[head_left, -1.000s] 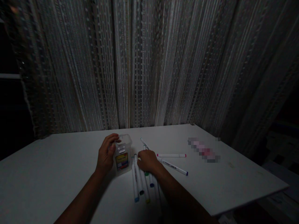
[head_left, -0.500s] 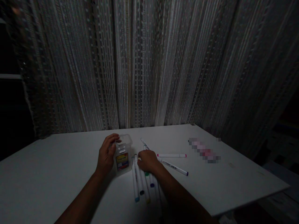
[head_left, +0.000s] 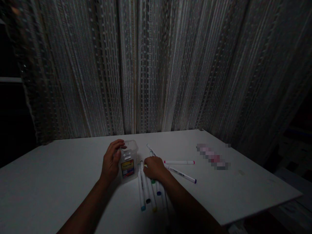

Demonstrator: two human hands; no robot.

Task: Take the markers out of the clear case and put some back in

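Note:
My left hand (head_left: 110,161) is wrapped round a clear plastic marker box (head_left: 128,161) with a yellow and red label, standing upright on the white table (head_left: 60,175). My right hand (head_left: 153,168) is curled, fingers down, over a bunch of white markers (head_left: 144,188) with coloured caps lying side by side just right of the box. Which marker the fingers grip is hidden. Three more markers lie apart to the right: a pink-capped marker (head_left: 179,162), a blue-capped marker (head_left: 182,175) and a third marker (head_left: 151,149) behind my hand.
A striped curtain (head_left: 156,65) hangs close behind the table. A blurred pink and dark object (head_left: 213,157) lies at the right rear. The table's right edge (head_left: 265,204) drops off toward dim clutter. The room is dark.

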